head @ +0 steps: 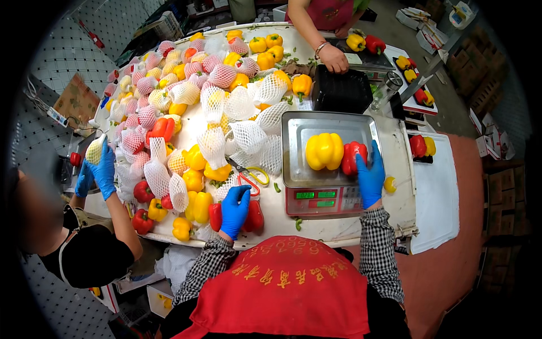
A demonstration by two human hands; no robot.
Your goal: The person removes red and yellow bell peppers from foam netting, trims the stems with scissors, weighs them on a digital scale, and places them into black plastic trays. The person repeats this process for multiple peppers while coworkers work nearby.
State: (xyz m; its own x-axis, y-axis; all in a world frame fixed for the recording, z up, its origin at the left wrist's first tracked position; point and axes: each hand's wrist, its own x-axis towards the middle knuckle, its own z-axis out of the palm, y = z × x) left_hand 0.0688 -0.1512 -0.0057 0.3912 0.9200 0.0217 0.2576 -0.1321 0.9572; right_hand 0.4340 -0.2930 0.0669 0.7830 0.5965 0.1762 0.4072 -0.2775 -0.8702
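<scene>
My right hand (371, 178), in a blue glove, is at the right side of a red bell pepper (352, 157), thumb against it and fingers spread. That pepper and a yellow bell pepper (324, 151) lie side by side on the metal pan (296, 176) of a digital scale (313, 202) with lit green displays. My left hand (235, 212), also gloved, has bent fingers and lies over the gap between one red pepper (215, 217) and another red pepper (254, 216). Whether it grips anything is hidden. Red-and-yellow-handled scissors (250, 174) lie just beyond it.
White foam net sleeves (250, 137) and many sleeved peppers (148, 116) cover the table's left and middle. A black stack of trays (341, 90) and a glass bottle (386, 90) stand behind the scale. One co-worker's hand (333, 58) rests on the stack; another's gloved hand (103, 169) holds a sleeved item at left.
</scene>
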